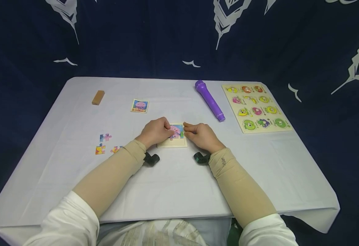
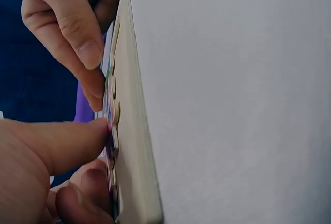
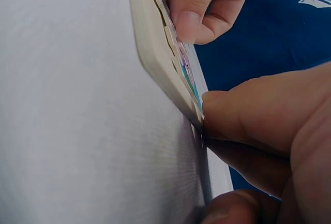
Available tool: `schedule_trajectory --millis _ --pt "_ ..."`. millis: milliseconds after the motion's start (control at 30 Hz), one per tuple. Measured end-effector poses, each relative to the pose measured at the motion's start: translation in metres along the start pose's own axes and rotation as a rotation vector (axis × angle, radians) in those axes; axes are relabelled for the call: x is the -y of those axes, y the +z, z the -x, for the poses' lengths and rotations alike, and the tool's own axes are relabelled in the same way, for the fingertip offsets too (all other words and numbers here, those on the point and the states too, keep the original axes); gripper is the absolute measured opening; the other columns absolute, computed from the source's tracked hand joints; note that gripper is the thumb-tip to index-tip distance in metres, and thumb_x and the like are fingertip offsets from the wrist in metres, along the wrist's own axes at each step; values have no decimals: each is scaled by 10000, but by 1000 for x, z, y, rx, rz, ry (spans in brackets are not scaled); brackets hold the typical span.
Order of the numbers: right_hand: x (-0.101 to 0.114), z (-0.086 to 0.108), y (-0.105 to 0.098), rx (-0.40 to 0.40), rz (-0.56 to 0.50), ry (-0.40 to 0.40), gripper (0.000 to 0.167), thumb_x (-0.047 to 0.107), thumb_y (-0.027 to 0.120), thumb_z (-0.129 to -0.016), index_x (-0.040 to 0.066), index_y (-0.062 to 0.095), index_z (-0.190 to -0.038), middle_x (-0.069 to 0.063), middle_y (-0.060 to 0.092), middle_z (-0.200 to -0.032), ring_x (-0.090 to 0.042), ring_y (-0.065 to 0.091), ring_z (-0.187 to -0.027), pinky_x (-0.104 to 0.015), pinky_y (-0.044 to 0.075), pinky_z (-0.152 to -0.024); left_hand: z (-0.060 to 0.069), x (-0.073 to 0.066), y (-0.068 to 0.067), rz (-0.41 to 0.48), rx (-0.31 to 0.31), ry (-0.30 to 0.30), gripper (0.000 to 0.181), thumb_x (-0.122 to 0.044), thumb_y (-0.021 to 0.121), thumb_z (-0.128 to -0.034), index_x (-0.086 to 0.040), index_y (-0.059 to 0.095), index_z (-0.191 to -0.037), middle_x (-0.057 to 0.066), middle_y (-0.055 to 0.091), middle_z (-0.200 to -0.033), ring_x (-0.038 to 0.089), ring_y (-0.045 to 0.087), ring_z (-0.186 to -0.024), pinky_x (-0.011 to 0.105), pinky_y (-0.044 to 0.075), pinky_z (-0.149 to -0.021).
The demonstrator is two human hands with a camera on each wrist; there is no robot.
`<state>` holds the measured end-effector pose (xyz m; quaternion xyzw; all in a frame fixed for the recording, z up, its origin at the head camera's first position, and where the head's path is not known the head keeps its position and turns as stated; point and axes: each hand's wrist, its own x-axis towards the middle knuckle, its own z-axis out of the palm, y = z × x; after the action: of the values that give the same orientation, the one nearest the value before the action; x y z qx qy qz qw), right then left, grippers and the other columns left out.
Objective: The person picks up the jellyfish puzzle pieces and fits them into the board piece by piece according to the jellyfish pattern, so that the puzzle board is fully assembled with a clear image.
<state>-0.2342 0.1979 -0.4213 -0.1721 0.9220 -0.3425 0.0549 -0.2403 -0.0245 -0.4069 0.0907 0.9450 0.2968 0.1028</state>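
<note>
A small wooden jigsaw board (image 1: 181,144) with a pink cartoon picture lies on the table between the hands. My left hand (image 1: 156,131) reaches over its left side, thumb and bent fingers at a puzzle piece (image 2: 115,113) in the picture; the piece is largely hidden by the fingers. In the left wrist view, several pieces stand slightly proud of the board's face. My right hand (image 1: 202,136) pinches the board's right edge between thumb and fingers, as the thumb (image 3: 227,113) at the corner shows in the right wrist view.
Loose jigsaw pieces (image 1: 100,149) lie to the left, near the left forearm. Farther back are a wooden block (image 1: 98,97), a small picture card (image 1: 140,106) and a purple microphone-shaped stick (image 1: 210,101). A fruit puzzle board (image 1: 238,118) lies at the right on the white-covered table (image 1: 173,191).
</note>
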Motion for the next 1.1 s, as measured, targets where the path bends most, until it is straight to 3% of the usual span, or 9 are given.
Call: schedule_trajectory --millis 200,367,567,867,1100 --pt "-1 0 0 -3 -6 6 341 247 667 -1008 86 693 -1308 9 605 -1448 -250 510 -1408 -427 372 -1182 1 0 -1 1 23 21 270 -380 692 -979 -147 590 -1067 29 670 -979 209 576 -838 320 429 -731" --pt "-2 0 -1 1 -12 8 342 249 665 -1009 81 692 -1305 12 605 -1449 -253 508 -1409 -433 371 -1182 2 2 -5 34 66 39 362 -367 758 -930 -128 575 -1130 42 638 -966 198 561 -835 314 425 -736" --pt "-2 0 -1 5 -14 8 343 248 661 -1010 83 689 -1310 11 605 -1449 -255 510 -1408 -433 377 -1178 1 1 -2 6 75 33 395 -377 749 -937 -129 550 -1172 47 637 -976 200 571 -839 327 443 -743" --pt "-1 -1 -1 -3 -10 6 333 247 669 -1009 92 695 -1303 11 609 -1444 -248 515 -1405 -423 373 -1181 -2 0 -2 20 16 3 234 -368 627 -1020 -146 603 -1091 52 682 -1013 228 592 -866 351 443 -756" --pt "0 -1 -1 6 -9 6 339 249 664 -1012 85 691 -1307 10 605 -1447 -246 514 -1404 -423 370 -1183 -2 1 -2 10 18 -1 274 -394 678 -985 -151 600 -1083 40 681 -1032 224 589 -881 342 441 -761"
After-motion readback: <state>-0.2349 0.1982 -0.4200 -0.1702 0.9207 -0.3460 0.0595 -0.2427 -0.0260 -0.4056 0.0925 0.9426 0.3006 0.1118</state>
